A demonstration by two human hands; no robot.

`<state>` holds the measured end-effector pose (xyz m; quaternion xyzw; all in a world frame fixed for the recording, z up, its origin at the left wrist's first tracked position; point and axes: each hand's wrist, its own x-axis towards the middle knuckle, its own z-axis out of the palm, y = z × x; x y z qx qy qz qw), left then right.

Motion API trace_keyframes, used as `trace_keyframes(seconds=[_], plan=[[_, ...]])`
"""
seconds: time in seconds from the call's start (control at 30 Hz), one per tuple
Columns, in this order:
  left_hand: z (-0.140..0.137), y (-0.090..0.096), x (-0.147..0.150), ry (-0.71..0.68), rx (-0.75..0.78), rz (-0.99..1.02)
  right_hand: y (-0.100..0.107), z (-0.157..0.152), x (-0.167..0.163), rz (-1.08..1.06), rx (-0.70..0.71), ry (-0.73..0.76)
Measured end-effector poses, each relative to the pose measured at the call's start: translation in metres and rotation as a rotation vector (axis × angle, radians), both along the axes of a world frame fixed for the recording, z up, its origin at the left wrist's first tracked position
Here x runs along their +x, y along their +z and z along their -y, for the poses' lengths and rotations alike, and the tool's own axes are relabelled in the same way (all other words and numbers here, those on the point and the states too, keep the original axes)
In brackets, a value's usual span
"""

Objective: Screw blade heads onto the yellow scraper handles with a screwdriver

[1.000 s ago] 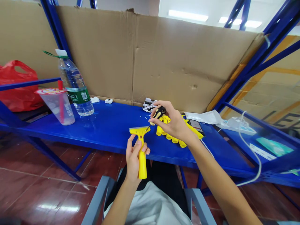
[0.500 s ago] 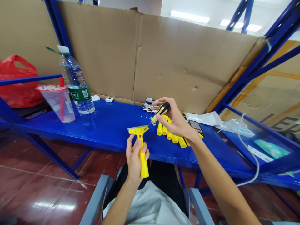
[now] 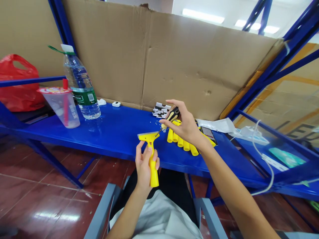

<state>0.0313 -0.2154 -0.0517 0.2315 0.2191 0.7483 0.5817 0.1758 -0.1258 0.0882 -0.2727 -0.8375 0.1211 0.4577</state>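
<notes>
While a cardboard wall [image 3: 109, 59] closes off the back, the bench [image 3: 117, 132] runs wide in front of it, a broad stretch of blue between the bottle [image 3: 86, 99] and cup [image 3: 62, 109] on the left and the hands. The right hand [image 3: 186, 127] reaches in over the front edge, arched — forefinger lifted, thumb low — in a loose hold on the screwdriver [image 3: 172, 115]. From below rises the left hand [image 3: 143, 169], fingers wrapped round the scraper [image 3: 154, 172], which is held head up at the front edge. Yellow handles [image 3: 180, 141] lie in a row close under the right hand, crowding that side. The screwdriver slants down, its tip at the right end of the scraper's head — tiny bits [image 3: 163, 130] lie scattered near its shaft.
</notes>
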Motion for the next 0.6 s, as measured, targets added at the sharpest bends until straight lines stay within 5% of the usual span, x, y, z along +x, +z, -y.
trace_keyframes(seconds=[0.6], plan=[[0.0009,0.0017,0.0001,0.011,0.003,0.023,0.0057,0.0064,0.0035,-0.018,-0.15,0.126]])
